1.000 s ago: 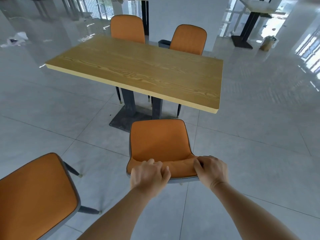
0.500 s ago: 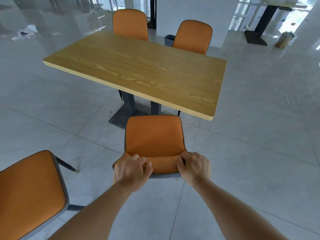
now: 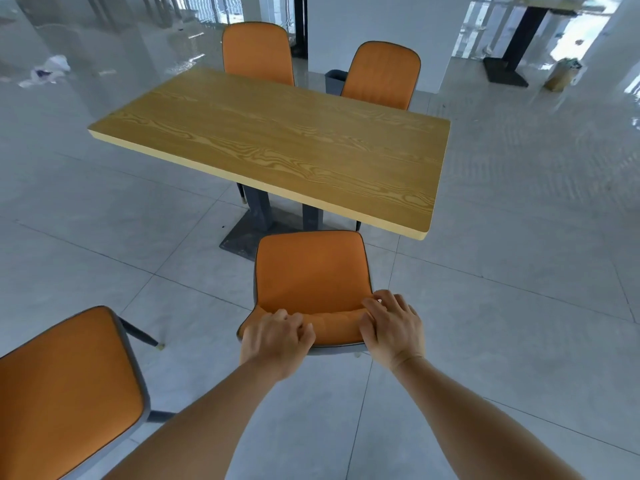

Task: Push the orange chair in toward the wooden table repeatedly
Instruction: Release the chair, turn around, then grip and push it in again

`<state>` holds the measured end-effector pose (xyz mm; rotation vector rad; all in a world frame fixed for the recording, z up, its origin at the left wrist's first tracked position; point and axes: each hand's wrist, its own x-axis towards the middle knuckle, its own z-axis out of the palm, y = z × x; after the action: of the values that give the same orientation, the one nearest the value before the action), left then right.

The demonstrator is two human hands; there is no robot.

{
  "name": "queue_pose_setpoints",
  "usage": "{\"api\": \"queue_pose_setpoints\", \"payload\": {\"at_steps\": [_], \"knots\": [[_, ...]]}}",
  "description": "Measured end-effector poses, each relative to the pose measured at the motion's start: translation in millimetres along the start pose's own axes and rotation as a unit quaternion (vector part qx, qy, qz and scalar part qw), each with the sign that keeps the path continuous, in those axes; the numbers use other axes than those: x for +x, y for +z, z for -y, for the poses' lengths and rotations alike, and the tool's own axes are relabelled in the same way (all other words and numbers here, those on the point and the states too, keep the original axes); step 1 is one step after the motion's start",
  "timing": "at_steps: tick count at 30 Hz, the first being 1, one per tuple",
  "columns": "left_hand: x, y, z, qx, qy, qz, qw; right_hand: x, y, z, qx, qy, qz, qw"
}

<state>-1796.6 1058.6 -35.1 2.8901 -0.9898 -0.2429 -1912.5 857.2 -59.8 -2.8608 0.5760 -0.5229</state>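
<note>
I see both hands as before on the backrest top of the orange chair point(image 3: 313, 271): my left hand point(image 3: 275, 339) curled over its left end, my right hand point(image 3: 391, 329) wrapped around its right corner. The chair's front edge now sits nearer the wooden table point(image 3: 277, 143) than half a second ago, almost meeting the near edge. Bare grey tile lies open on both sides. The seat is orange with dark grey trim. A second orange chair point(image 3: 65, 393) stands near left; two more point(image 3: 258, 51) sit behind the table.

Bright daylight, glossy floor point(image 3: 104, 202) glare, wide-angle edge warping.
</note>
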Motion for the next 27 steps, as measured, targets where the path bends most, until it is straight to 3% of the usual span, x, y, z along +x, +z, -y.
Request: {"api": "queue_pose_setpoints", "payload": {"at_steps": [6,13,19,27], "knots": [[-3.6,-17.8,0.7,-0.004,0.009,0.087,0.996,6.4,-19.2,11.1,-0.044,0.031,0.099,0.994],[-48.6,-52.4,12.4,-0.114,-0.04,0.02,0.993,-10.2,-47.8,41.8,0.021,0.027,0.063,0.997],[-114.8,-78.9,25.5,-0.117,-0.102,-0.008,0.988,-35.0,-78.3,81.1,0.095,0.004,0.056,0.994],[-199.7,-100.3,40.4,-0.088,-0.152,-0.073,0.982,-61.3,-109.2,121.2,0.125,-0.09,0.07,0.986]]}}
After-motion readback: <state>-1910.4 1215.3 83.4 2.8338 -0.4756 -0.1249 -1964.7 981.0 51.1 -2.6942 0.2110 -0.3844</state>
